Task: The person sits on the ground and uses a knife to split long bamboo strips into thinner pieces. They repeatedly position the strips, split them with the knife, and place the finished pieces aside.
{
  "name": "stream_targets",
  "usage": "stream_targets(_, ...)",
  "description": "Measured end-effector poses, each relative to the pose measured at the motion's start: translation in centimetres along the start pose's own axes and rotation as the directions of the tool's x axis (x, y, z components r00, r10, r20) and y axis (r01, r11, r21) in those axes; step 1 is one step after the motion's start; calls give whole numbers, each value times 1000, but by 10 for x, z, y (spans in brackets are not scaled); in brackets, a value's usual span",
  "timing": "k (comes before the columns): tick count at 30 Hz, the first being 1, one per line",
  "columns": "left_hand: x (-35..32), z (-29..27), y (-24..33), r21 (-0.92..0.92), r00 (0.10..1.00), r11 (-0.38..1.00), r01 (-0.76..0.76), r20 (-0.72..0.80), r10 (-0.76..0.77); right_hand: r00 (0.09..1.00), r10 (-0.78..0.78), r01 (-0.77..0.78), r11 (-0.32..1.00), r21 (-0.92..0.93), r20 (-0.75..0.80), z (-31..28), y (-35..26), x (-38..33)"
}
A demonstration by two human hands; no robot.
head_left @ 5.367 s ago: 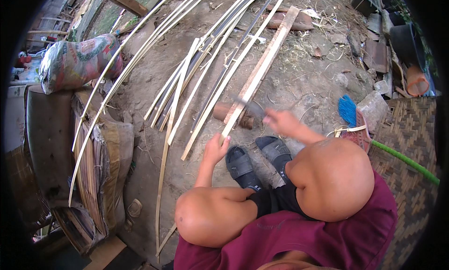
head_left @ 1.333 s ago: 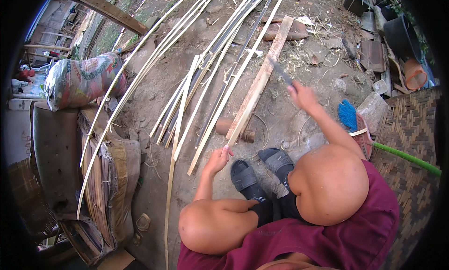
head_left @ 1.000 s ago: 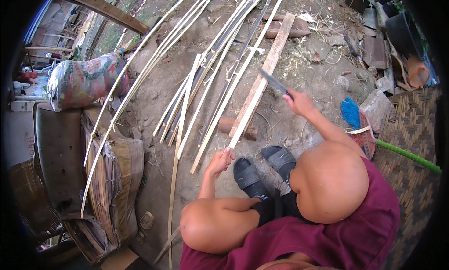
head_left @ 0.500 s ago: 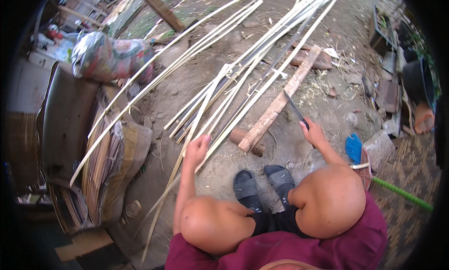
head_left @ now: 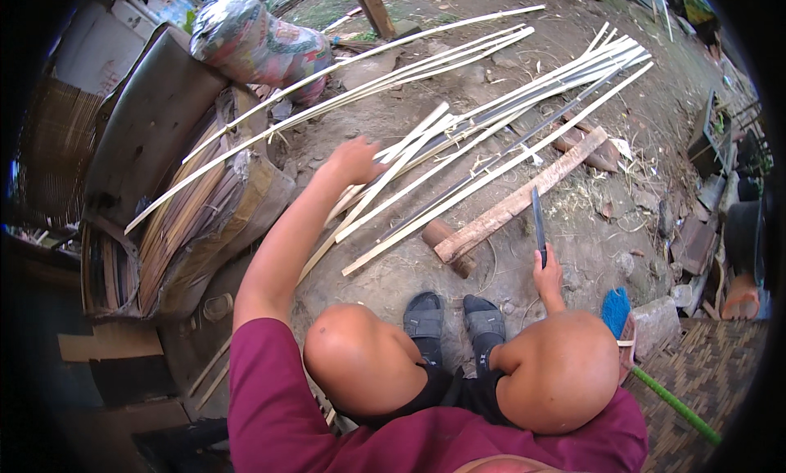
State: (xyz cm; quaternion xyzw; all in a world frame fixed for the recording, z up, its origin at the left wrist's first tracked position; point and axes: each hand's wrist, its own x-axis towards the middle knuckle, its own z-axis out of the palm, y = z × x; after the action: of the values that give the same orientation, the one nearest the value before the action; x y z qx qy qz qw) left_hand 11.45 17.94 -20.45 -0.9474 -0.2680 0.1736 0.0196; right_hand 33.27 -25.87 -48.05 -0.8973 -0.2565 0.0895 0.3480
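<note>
My left hand (head_left: pixel 358 159) reaches out over the near left end of a spread of long pale split strips (head_left: pixel 491 117), its fingers partly curled but apart, with nothing visibly held. Whether the fingertips touch a strip I cannot tell. Beside my right knee, my right hand (head_left: pixel 550 278) is closed round the dark handle of a knife (head_left: pixel 539 226), whose blade points away from me. Just left of the blade lies a long flat piece of wood (head_left: pixel 524 193), its near end propped on a short round log (head_left: pixel 442 242). Some of the strips are dark-faced.
More long strips (head_left: pixel 352 96) lean across a bundle of brown slats (head_left: pixel 184 211) on the left. Behind it sits a stuffed plastic sack (head_left: pixel 262 51). To the right are a blue-bristled brush (head_left: pixel 616 312), a green pole (head_left: pixel 675 403) and a woven mat (head_left: pixel 696 375). Shavings litter the ground.
My left hand has let go of a pale strip and moved forward over the bundle. My right hand has drawn the knife back off the flat wood, blade now nearly straight ahead. The view has shifted.
</note>
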Motion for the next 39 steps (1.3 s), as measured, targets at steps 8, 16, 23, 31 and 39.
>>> stream_targets(8, -79, -113, 244, -316, 413, 275, -908, -561, 718, 971, -237, 237, 971, 7, -2, 1, 2, -23)
stream_targets(16, -142, -123, 332, -271, -130, -603, -751, -834, 537, 993, -119, 119, 991, -60, 1, -51, 36, -88)
stream_targets(23, -139, -109, 339, -377, 19, -560, -738, -841, 541, 1000, 10, -9, 997, -78, 12, -72, 54, -124)
stream_targets(31, -127, -95, 343, -634, 223, -484, -604, -717, 661, 997, 78, -76, 994, -82, 22, -73, 47, -133)
stream_targets(39, -95, -27, 347, -982, 537, -183, 36, -136, 833, 993, 107, -105, 993, -56, 39, -62, 33, -137)
